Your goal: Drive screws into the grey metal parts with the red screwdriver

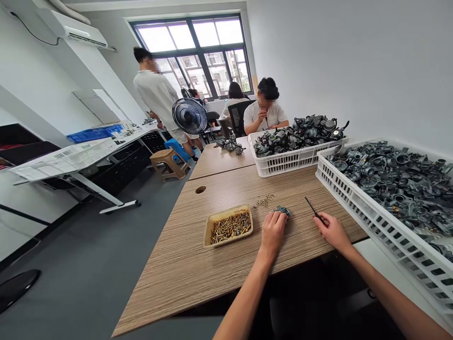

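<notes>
So there's a small dark grey metal part (283,210) sitting on the wood-grain desk (184,264), right at the fingertips of the left hand (273,231) — the fingers are curled over its near edge, touching it, but I can't tell if they're really gripping it. The right hand (332,231) is off to the right of that, pinching a thin black rod-like tool (313,208) by its near end, with the tip angled up and away from the person.

Just left of the left hand is a shallow tan tray full of small brass screws (229,225), and a loose little scatter of brass screws (264,200) lies on the desk just beyond the part.

Past the right hand, running along the right side, there's a big white slotted plastic crate (375,222) heaped with dark grey metal parts. Further out beyond both hands is a second white plastic crate (286,163), also piled high. Behind that one a seated person in a white shirt (265,113) — hand up near the chin. Far left of the hands, a black standing fan (189,116) and a standing person in a light shirt (157,94).
</notes>
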{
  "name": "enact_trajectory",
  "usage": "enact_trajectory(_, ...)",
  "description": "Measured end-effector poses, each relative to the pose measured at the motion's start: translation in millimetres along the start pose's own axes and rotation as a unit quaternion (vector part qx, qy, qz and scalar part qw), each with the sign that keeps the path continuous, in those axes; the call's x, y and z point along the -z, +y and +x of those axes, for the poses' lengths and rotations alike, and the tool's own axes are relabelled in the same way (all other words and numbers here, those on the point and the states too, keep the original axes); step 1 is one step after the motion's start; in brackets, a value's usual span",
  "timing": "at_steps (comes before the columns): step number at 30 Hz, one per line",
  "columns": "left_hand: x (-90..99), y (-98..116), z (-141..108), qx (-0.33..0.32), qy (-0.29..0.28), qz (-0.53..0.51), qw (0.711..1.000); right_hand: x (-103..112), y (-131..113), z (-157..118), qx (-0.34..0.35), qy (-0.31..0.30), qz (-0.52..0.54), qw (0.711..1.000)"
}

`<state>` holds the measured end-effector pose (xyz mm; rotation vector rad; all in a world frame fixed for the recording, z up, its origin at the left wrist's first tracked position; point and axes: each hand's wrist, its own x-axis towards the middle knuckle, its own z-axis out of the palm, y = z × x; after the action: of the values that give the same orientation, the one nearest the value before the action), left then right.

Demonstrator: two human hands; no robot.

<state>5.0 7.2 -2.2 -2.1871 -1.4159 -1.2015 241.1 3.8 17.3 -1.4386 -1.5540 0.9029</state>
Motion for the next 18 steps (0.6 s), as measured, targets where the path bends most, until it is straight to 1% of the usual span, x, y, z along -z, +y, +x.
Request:
enact_trajectory(4,0.0,0.2,-0.4,0.033,-0.003,-0.019,0.999,0.0,-1.7,-0.3,-0.004,-0.002,0.001,1.000)
enact_trajectory(8,1.3,-1.6,1.8,0.073,0.018,-0.023,0.997,0.7,-2.8,-0.3,-0.008,-0.003,0.001,1.000)
enact_trajectory(10,2.9,-3.6,3.0,0.074,0.016,-0.048,0.996,1.2,-3.0,-0.9,-0.010,-0.003,0.002,1.000)
enact_trajectory(13,6.4,-5.8,3.3,0.065,-0.001,-0.089,0.994,1.3,-2.6,-1.4,-0.016,-0.005,0.006,1.000)
enact_trajectory(18,13.0,-2.4,0.4,0.066,-0.003,-0.088,0.994,1.9,-0.6,3.0,-0.031,-0.021,0.020,0.999)
